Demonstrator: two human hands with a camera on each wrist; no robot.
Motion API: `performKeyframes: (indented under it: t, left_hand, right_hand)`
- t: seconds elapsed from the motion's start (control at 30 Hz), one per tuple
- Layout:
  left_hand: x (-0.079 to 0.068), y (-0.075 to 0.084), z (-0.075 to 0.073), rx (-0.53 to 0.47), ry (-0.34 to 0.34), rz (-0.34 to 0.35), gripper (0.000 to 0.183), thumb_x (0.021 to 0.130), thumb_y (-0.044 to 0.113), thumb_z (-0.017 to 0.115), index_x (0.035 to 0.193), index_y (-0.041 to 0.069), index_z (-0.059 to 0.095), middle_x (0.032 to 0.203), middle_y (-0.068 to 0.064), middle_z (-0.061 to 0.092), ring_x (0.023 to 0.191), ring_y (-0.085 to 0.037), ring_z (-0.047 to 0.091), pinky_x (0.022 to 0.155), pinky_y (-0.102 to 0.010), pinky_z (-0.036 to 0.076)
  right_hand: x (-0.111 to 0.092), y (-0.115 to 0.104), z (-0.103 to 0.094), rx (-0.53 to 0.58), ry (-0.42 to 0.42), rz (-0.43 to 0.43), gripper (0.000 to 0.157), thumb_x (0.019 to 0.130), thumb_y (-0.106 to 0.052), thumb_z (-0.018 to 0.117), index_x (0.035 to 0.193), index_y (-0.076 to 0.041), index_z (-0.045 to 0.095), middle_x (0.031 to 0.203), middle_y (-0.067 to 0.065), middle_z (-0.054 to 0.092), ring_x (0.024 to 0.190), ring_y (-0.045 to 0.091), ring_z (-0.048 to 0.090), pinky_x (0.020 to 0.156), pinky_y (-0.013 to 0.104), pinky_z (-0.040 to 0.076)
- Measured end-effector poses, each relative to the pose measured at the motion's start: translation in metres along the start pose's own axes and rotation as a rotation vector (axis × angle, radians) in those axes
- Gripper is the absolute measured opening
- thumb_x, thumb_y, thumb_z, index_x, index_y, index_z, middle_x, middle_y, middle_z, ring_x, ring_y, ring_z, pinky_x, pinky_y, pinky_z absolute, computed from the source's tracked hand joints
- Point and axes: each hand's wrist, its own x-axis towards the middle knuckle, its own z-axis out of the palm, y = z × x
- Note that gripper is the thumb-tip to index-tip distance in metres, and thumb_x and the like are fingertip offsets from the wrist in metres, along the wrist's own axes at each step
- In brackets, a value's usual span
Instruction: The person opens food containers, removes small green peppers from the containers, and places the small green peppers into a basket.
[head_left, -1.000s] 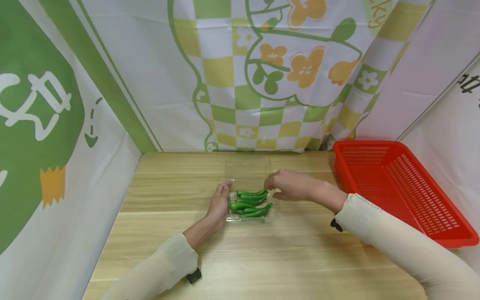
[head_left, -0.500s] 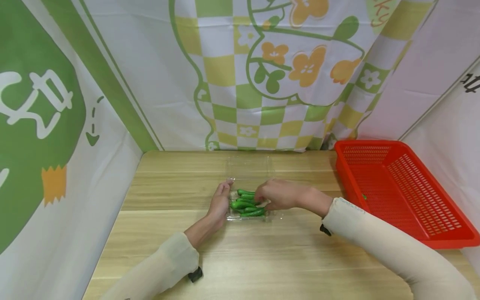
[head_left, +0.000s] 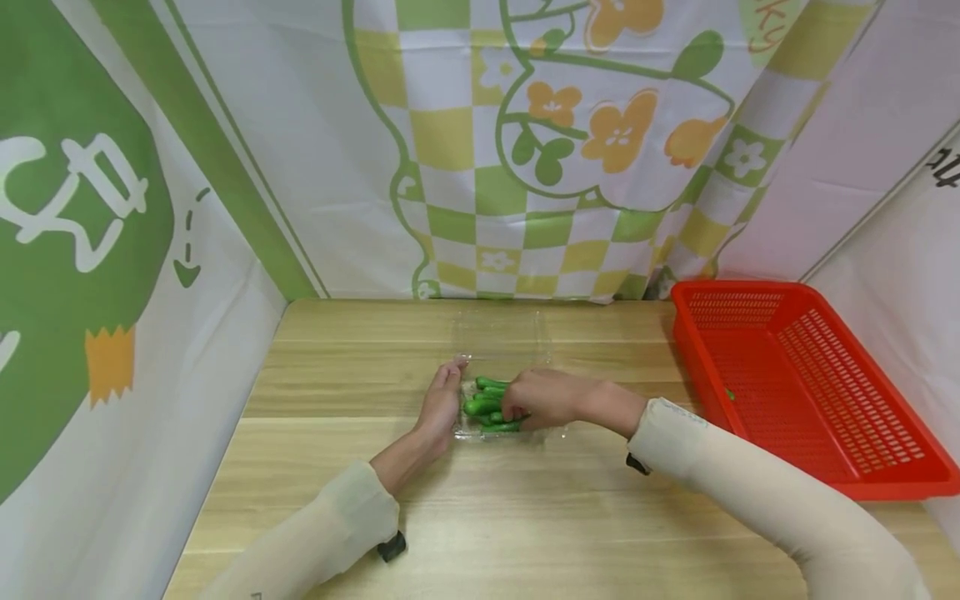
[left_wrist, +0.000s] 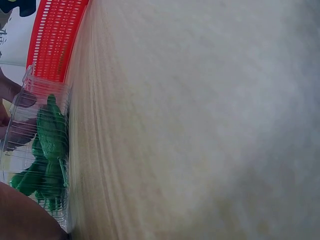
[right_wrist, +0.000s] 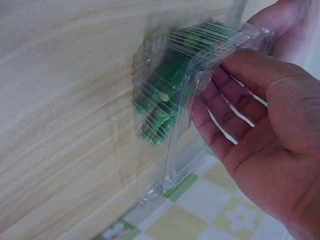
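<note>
Several green peppers (head_left: 483, 407) lie in a clear plastic clamshell box (head_left: 489, 435), its lid (head_left: 501, 335) laid back on the table. My left hand (head_left: 437, 417) grips the box's left side, thumb on the rim. From the right, my right hand (head_left: 547, 398) reaches into the box, fingertips down at the peppers and covering part of them in the head view. Seen from the left wrist, its fingers (left_wrist: 22, 134) are spread beside the green peppers (left_wrist: 51, 135) behind the clear wall. In the right wrist view, the palm (right_wrist: 272, 150) shows bare and the fingertips are partly hidden by the rim.
To the right stands a red plastic basket (head_left: 693, 367) with slotted walls, and a small green piece (head_left: 730, 393) shows inside it. The wooden table (head_left: 337, 379) meets a patterned cloth (head_left: 442, 142) at its back edge. White cloth hangs at both sides.
My right hand has moved left and down from the box's right edge onto the peppers. The left hand keeps its hold on the box.
</note>
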Motion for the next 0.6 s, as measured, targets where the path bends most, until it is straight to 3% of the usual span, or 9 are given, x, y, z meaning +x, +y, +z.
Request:
performKeyframes:
  t: [0.23,0.43,0.6]
  left_hand:
    - [0.0007,0.0020,0.0013,-0.009,0.013,-0.004,0.047,0.118,0.028,0.027,0.157,0.005,0.042,0.171,-0.015,0.031,0.163,-0.036,0.012,0.133,-0.056,0.006]
    - [0.0016,0.0019,0.0015,-0.018,0.014,0.002,0.047,0.118,0.027,0.027,0.156,0.005,0.043,0.171,-0.015,0.031,0.163,-0.035,0.013,0.133,-0.054,0.005]
    - [0.0003,-0.0001,0.0008,-0.011,0.000,-0.009,0.047,0.118,0.028,0.026,0.157,0.006,0.041,0.171,-0.015,0.030,0.163,-0.035,0.011,0.133,-0.056,0.005]
  right_hand:
    - [0.0060,0.0022,0.0032,0.010,-0.015,0.029,0.026,0.089,-0.002,0.080,0.074,-0.013,0.062,0.065,-0.011,0.047,0.062,0.005,0.039,0.056,0.021,0.032]
    - [0.0083,0.0025,0.0045,-0.027,0.001,0.062,0.044,0.086,-0.004,0.080,0.064,-0.020,0.045,0.060,-0.011,0.034,0.059,0.006,0.031,0.053,0.022,0.024]
    - [0.0085,0.0027,0.0066,-0.055,0.006,0.098,0.050,0.084,-0.008,0.082,0.062,-0.022,0.040,0.059,-0.012,0.030,0.057,0.007,0.028,0.051,0.023,0.023]
